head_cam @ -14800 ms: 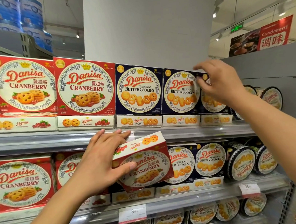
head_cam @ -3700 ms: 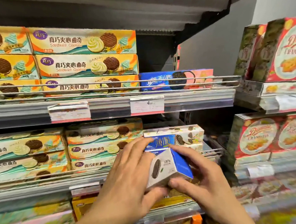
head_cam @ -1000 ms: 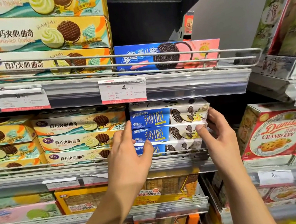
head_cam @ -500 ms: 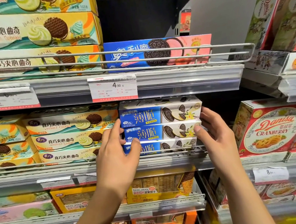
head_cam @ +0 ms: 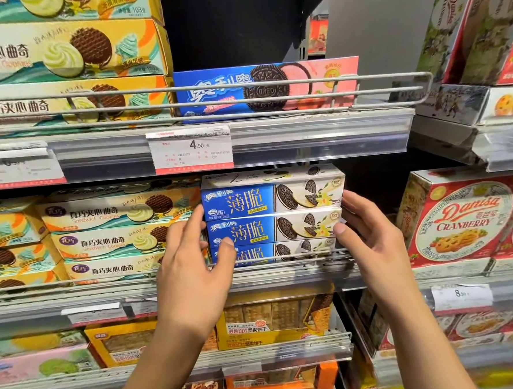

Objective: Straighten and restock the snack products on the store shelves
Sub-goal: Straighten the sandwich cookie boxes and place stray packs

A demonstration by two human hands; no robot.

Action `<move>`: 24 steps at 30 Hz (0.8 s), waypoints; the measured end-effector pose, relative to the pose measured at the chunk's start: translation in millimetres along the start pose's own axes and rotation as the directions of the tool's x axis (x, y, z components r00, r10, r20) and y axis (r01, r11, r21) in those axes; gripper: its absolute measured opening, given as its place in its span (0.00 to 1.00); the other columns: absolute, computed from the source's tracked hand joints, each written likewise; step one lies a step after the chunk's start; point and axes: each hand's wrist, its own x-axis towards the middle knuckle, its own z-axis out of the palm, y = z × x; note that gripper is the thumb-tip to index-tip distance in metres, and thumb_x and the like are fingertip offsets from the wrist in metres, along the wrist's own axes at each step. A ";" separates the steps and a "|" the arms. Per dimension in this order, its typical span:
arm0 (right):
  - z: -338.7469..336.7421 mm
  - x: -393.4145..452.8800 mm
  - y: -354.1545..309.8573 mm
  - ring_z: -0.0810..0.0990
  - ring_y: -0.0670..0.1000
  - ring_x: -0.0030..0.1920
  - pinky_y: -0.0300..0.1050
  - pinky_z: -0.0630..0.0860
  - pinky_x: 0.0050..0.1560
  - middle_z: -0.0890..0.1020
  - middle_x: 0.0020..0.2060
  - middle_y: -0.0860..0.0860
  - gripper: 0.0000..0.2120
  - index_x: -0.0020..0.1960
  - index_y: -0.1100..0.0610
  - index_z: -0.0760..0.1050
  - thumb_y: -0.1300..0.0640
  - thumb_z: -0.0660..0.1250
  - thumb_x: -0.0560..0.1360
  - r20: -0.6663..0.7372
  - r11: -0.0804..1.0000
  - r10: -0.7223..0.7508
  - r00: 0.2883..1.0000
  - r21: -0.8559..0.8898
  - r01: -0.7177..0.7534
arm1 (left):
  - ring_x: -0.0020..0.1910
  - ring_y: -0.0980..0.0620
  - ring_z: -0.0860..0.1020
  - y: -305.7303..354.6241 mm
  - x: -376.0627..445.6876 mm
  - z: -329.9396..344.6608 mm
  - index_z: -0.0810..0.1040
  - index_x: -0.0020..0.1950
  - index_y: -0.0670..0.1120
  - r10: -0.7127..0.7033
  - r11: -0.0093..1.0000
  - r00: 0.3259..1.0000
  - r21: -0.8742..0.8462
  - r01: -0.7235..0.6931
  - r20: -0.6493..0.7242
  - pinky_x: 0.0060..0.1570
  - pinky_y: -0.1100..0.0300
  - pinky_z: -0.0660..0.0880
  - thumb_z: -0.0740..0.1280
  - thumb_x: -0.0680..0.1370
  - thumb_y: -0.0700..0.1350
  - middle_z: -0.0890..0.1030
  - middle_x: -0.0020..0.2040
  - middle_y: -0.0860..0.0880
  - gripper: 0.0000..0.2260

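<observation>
Store shelves are filling the whole view, wire rail running along the shelf edge just under both hands. Left hand is resting on the left end of the Oreo stack, fingers fairly straight and spread, thumb lying on the blue front of the middle box. Right hand is cupping the stack's right end, fingers loosely bent against the box ends, thumb tip touching the middle box corner. Neither is clamping anything; both look like they are squaring the pile between them.

Stack is three slim cartons lying flat, blue on the left half, white with dark cookies on the right, top one sitting slightly proud. Likely light, stiff cardboard, contents brittle, so pressing on the short ends and front face should be safest, not squeezing the middle.

Yellow cookie boxes are sitting just left of the left hand, red tin boxes well right of the right hand.
</observation>
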 end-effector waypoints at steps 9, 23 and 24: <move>0.5 -13.8 4.8 0.81 0.47 0.50 0.45 0.74 0.50 0.84 0.57 0.47 0.20 0.69 0.50 0.74 0.47 0.68 0.79 -0.073 0.799 -0.034 0.997 -0.601 -0.016 | 0.56 0.55 0.78 -14.4 -13.6 -2.0 0.70 0.70 0.57 -0.108 0.990 0.994 0.092 0.105 0.021 0.57 0.51 0.75 0.62 0.77 0.58 0.79 0.55 0.61 0.20; 14.9 -18.0 -8.1 0.84 0.58 0.47 0.63 0.78 0.59 0.87 0.48 0.51 0.22 0.65 0.53 0.78 0.44 0.62 0.76 -0.038 0.668 -0.012 0.999 -0.744 -0.020 | 0.64 0.49 0.72 -11.9 -20.0 6.0 0.71 0.73 0.51 -0.071 0.933 0.993 0.358 0.031 0.099 0.65 0.49 0.70 0.49 0.74 0.64 0.78 0.64 0.54 0.32; 15.0 -18.4 -8.5 0.84 0.58 0.45 0.63 0.78 0.59 0.87 0.47 0.51 0.22 0.65 0.53 0.78 0.44 0.62 0.76 -0.040 0.666 -0.009 0.999 -0.746 -0.024 | 0.65 0.49 0.72 -11.9 -21.4 6.3 0.71 0.73 0.50 -0.063 0.930 0.993 0.367 0.021 0.102 0.66 0.49 0.69 0.49 0.74 0.64 0.78 0.66 0.53 0.32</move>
